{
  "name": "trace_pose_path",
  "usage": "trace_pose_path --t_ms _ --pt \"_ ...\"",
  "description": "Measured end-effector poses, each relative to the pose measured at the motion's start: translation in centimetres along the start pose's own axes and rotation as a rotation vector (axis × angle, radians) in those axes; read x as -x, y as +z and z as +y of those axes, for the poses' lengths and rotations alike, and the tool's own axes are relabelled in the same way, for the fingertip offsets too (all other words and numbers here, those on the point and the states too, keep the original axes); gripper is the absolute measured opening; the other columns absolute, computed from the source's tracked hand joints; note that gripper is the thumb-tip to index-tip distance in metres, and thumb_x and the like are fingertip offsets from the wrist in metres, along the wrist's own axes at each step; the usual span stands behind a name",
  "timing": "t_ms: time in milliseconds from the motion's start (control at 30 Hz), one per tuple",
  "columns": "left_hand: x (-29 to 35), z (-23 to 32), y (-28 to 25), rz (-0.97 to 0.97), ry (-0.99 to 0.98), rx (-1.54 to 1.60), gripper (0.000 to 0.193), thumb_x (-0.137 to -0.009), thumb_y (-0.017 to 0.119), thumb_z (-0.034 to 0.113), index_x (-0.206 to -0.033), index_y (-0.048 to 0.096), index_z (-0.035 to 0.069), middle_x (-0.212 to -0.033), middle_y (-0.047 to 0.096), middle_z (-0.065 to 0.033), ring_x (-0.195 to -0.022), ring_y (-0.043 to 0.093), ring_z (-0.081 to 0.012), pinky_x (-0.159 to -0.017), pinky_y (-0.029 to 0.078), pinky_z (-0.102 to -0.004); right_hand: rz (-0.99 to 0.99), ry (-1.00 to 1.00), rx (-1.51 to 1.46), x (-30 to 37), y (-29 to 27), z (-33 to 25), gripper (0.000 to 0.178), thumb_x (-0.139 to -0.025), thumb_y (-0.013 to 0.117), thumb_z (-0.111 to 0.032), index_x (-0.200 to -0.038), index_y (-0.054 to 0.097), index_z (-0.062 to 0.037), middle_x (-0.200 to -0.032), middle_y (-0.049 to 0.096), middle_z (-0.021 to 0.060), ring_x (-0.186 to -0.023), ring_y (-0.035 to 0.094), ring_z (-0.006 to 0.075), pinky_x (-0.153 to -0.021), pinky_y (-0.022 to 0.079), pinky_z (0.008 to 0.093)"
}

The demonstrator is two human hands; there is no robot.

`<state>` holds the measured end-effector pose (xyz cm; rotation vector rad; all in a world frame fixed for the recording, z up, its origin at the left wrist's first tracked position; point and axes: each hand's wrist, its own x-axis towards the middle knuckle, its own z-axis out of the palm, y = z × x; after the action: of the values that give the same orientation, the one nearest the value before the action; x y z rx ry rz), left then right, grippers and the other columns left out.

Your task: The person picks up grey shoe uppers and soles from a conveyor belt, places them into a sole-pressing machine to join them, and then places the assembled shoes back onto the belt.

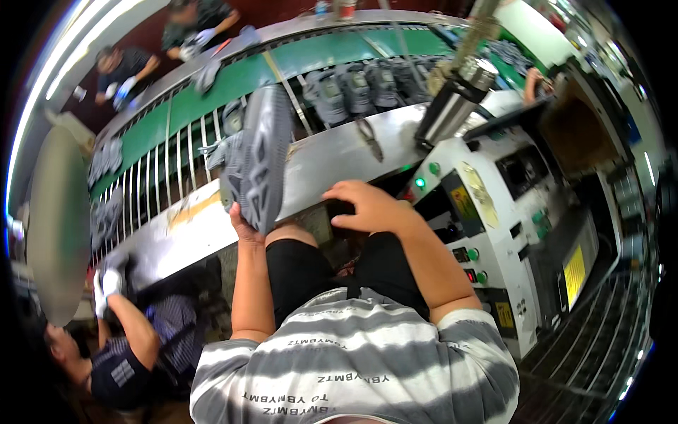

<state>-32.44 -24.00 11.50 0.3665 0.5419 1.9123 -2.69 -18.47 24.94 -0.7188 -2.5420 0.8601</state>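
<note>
In my left hand [245,227] is a grey shoe [263,155], stood on end with its patterned sole side showing. My fingers wrap the lower end of the shoe, partly hidden behind it. To the right, my right hand [366,205] hovers above my lap near the bench edge, empty, with thumb and fingers apart. Beyond the held shoe, another grey shoe [224,150] lies partly covered by it. A pair of pliers [369,139] rests on the metal bench [321,166], out of reach of either hand's fingers.
Several grey shoes [357,88] line the rack by a green conveyor [318,53]. A steel flask [455,102] stands at the bench's right end, beside a white machine [452,212] with lit buttons. At lower left sits a co-worker [141,346] in white gloves; others work across the conveyor.
</note>
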Motion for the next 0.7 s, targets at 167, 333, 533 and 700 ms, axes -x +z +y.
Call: trace_pose_path --t_ms 167,333,533,700 --pt "2.8 10.5 -11.3 0.448 0.200 -0.237 0.057 -0.085 0.063 0.023 -0.131 0.045 -0.004 -0.124 0.057 -0.0157 -0.112 0.058 -0.0298 -0.098 0.047 -0.0416 0.555 0.468 0.209 8.6 -1.7 11.1 0.041 -0.080 0.066 -0.024 -0.117 0.061 -0.0062 -0.116 0.061 0.0150 -0.106 0.058 0.0313 -0.090 0.045 0.0371" --pt "5.6 14.9 -17.1 0.597 0.319 -1.219 0.049 -0.069 0.082 0.008 -0.110 0.060 -0.004 -0.097 0.067 -0.0081 -0.084 0.062 -0.0171 -0.080 0.049 -0.0297 1.053 0.914 0.724 27.2 -5.3 17.9 0.035 -0.083 0.062 -0.020 -0.116 0.061 -0.0087 -0.107 0.065 0.0150 -0.094 0.062 0.0325 -0.078 0.048 0.0402" --pt "3.4 10.5 -15.8 0.568 0.373 -1.221 0.063 -0.069 0.082 0.011 -0.123 0.051 -0.002 -0.107 0.061 -0.0085 -0.096 0.058 -0.0172 -0.086 0.045 -0.0303 0.994 1.678 0.919 38.5 -5.2 14.9 0.036 -0.091 0.048 -0.035 -0.119 0.060 -0.0149 -0.108 0.067 0.0109 -0.092 0.064 0.0346 -0.074 0.049 0.0460" --pt "-4.6 7.1 -17.7 0.479 0.497 -1.038 0.076 -0.069 0.083 0.015 -0.131 0.042 0.000 -0.116 0.056 -0.0121 -0.104 0.055 -0.0208 -0.090 0.044 -0.0328 0.960 1.737 0.779 40.0 -4.1 15.4 0.037 -0.093 0.042 -0.038 -0.112 0.062 -0.0136 -0.107 0.067 0.0107 -0.091 0.063 0.0360 -0.072 0.049 0.0468"
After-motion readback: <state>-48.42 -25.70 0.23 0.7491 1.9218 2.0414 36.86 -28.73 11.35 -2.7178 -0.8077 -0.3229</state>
